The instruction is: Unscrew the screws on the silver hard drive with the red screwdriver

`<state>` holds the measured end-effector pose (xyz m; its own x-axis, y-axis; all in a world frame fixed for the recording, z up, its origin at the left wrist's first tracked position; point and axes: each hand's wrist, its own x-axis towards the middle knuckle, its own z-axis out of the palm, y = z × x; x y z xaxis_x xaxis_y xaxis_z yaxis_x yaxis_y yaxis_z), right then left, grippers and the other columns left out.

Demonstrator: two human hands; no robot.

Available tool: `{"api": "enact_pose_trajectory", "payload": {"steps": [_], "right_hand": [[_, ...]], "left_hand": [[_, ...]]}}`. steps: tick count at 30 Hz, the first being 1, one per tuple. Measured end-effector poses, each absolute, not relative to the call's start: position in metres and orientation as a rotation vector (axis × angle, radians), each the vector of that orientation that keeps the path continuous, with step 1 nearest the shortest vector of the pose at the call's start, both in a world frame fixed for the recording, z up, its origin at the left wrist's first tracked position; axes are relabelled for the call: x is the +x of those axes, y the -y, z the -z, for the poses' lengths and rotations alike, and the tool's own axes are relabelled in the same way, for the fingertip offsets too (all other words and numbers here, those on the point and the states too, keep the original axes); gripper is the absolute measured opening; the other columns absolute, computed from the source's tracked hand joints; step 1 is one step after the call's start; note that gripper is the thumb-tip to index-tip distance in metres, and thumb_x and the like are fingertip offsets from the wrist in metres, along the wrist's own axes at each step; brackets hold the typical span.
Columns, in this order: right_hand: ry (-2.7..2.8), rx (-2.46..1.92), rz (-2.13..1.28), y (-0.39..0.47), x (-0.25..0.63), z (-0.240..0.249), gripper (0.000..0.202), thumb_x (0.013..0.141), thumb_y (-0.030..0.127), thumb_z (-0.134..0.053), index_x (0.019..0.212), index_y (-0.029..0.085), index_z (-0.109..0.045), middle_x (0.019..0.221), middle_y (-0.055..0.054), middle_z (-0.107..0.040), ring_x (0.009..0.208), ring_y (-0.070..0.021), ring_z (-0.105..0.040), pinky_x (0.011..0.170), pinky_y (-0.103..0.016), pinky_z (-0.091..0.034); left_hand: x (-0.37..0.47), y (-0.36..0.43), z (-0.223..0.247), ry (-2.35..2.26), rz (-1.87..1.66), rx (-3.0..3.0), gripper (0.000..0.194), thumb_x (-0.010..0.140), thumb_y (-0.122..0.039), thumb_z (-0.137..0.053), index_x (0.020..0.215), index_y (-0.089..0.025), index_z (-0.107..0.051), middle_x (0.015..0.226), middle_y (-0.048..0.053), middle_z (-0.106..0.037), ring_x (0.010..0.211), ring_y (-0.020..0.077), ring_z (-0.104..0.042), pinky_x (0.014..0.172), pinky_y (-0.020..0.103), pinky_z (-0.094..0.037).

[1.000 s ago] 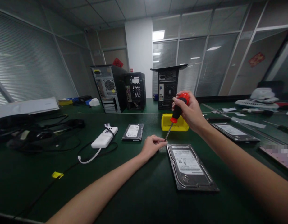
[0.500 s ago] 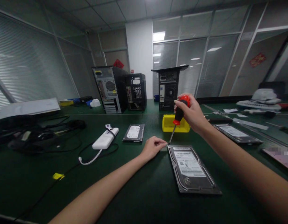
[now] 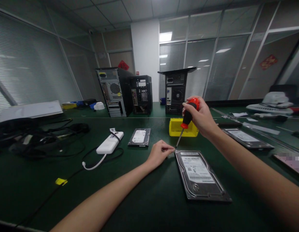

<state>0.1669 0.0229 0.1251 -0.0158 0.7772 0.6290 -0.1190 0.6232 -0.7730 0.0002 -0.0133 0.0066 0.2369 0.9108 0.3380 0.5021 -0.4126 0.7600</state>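
Observation:
My right hand (image 3: 199, 112) is wrapped round the red and black handle of a screwdriver (image 3: 187, 119), which slants down to the left. Its tip meets the far left corner of a silver hard drive (image 3: 200, 174) that lies label up on the table. At that same corner, the thumb and forefinger of my left hand (image 3: 160, 153) are pinched together close to the screwdriver tip. Whatever sits between those fingertips is too small to make out. Just behind the screwdriver shaft stands a yellow plastic bin (image 3: 174, 129).
A smaller hard drive (image 3: 139, 137) and a white power bank (image 3: 110, 142) with a cable lie to the left. Another hard drive (image 3: 246, 138) rests at right. Computer cases (image 3: 122, 93) stand at the back of the green table (image 3: 144, 209). Black cables (image 3: 47, 141) tangle at far left.
Hardly anything differs. The screwdriver stays on the drive's corner in my right hand, and my left fingertips remain beside its tip; the whole view has shifted very slightly.

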Motion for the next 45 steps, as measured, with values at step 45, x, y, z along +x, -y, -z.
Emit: {"api": "enact_pose_trajectory", "payload": {"steps": [45], "right_hand": [[1.418,-0.661,-0.755,-0.0250,0.1662,-0.1199,0.026,0.076,0.028,-0.064,0.094,0.023,-0.046,0.071,0.005,-0.050,0.059,-0.0093,-0.052,0.061,-0.027,-0.046]], "left_hand": [[-0.0004,0.0072,-0.0038,-1.255,-0.955,2.025,0.023,0.087,-0.026,-0.058,0.096,-0.013,-0.074,0.089,0.007,-0.067,0.086,0.0186,-0.059,0.076,0.027,-0.043]]}}
